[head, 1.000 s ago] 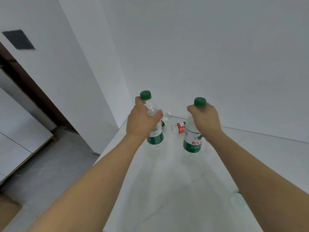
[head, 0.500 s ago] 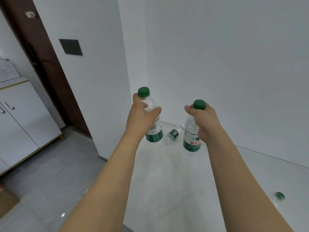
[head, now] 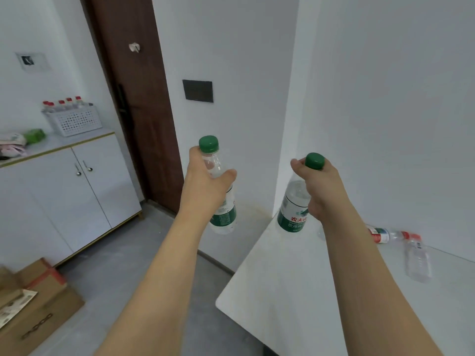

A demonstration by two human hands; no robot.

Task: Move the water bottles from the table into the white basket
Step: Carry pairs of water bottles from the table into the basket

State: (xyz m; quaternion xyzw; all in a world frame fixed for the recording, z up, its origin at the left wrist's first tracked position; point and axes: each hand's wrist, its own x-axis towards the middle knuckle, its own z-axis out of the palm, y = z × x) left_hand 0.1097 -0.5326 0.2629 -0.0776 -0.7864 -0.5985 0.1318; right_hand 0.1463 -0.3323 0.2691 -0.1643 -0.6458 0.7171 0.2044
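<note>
My left hand (head: pixel 205 186) grips a green-capped water bottle (head: pixel 223 217) by its neck, held in the air beyond the table's left edge. My right hand (head: pixel 321 186) holds a second green-capped bottle (head: pixel 293 214) near its cap, above the white table's (head: pixel 282 291) far left corner. Two red-capped bottles (head: pixel 380 233) (head: pixel 416 258) lie on the table at the right. The white basket (head: pixel 74 120) stands on a cabinet at the far left, with several red-capped bottles upright in it.
A white cabinet (head: pixel 64 191) with two doors stands at the left, a brown door (head: pixel 138 98) behind it. Cardboard boxes (head: pixel 33 301) lie on the grey floor at the lower left. A green item (head: pixel 34 135) and cloths sit on the cabinet top.
The view has swung left, bringing the cabinet and basket into sight. Both hands with their bottles have moved left, and the left bottle is now past the table's edge.
</note>
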